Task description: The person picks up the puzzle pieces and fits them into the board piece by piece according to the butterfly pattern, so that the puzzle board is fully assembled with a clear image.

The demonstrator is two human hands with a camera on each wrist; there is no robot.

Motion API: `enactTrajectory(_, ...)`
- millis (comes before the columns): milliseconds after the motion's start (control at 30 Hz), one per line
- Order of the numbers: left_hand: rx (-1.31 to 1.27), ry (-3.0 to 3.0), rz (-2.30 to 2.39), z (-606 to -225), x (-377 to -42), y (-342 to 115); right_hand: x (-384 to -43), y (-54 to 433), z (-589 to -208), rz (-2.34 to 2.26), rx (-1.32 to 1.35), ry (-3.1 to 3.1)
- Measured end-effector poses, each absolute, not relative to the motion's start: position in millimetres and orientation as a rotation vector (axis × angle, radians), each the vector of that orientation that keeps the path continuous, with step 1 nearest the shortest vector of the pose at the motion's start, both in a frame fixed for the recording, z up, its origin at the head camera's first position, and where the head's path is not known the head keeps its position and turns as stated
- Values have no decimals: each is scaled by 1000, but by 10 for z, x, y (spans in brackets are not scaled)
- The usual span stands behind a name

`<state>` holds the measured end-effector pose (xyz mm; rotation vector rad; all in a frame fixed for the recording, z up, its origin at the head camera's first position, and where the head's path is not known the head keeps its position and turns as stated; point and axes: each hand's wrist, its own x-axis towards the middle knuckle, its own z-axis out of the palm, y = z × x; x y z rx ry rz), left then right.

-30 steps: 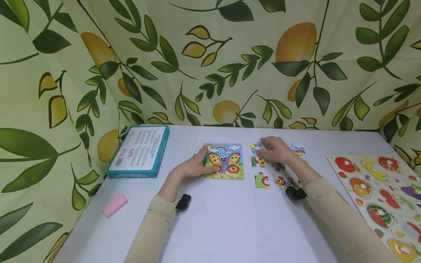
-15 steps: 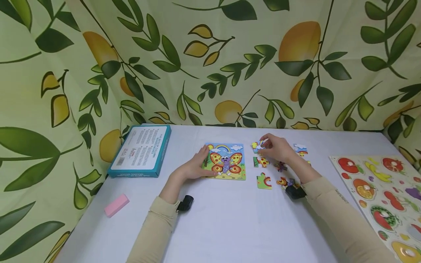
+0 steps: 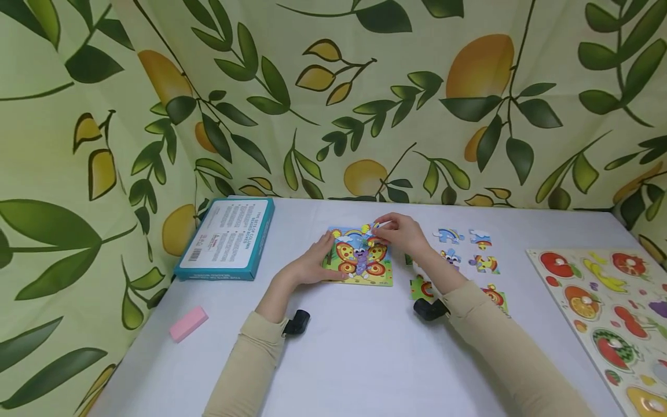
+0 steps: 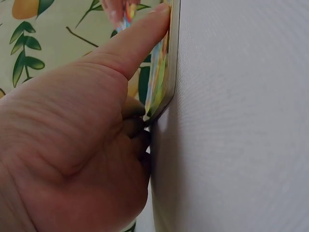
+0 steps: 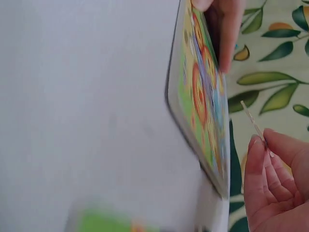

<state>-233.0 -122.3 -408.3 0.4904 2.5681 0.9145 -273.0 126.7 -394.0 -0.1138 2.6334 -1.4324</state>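
Note:
The butterfly puzzle board [image 3: 361,271] lies flat on the white table. My left hand [image 3: 307,263] rests at its left side, fingers straight along the edge and thumb [image 4: 140,41] across the near left corner. My right hand [image 3: 402,233] pinches a puzzle piece [image 5: 253,118] between thumb and fingertips, seen nearly edge-on in the right wrist view. In the head view this piece, with a yellow patch, overlaps the board's upper right part. It is raised off the board's face.
Loose puzzle pieces [image 3: 486,263] lie right of the board, some hidden under the right forearm. A fruit board with knobs [image 3: 589,289] is at the far right. At left are a teal-edged box [image 3: 225,238] and a pink block [image 3: 189,324]. Leaf-patterned cloth [image 3: 292,116] hangs behind.
My right hand has picked up the upper left piece of the loose group and carried it left over the board. My left hand has stayed at the board's edge.

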Motion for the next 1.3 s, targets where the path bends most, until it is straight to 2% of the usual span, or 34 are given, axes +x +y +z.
enactTrajectory(167, 505, 2571, 905, -4095, -2342, -1223, -2760, 981, -4014, -1501, -118, 2553)
enactTrajectory(467, 529, 2573, 877, -4086, -2336, -1239, -2847, 707, -4134, -1354, -194, 2683)
enactTrajectory(800, 515, 2595, 818, -4077, -2331, -1234, -2857, 739, -4033, -1114, -469, 2708)
enactTrajectory(1300, 512, 2605, 802, -4091, -2330, -1233, -2920, 741, -4077, -1110, -513, 2689)
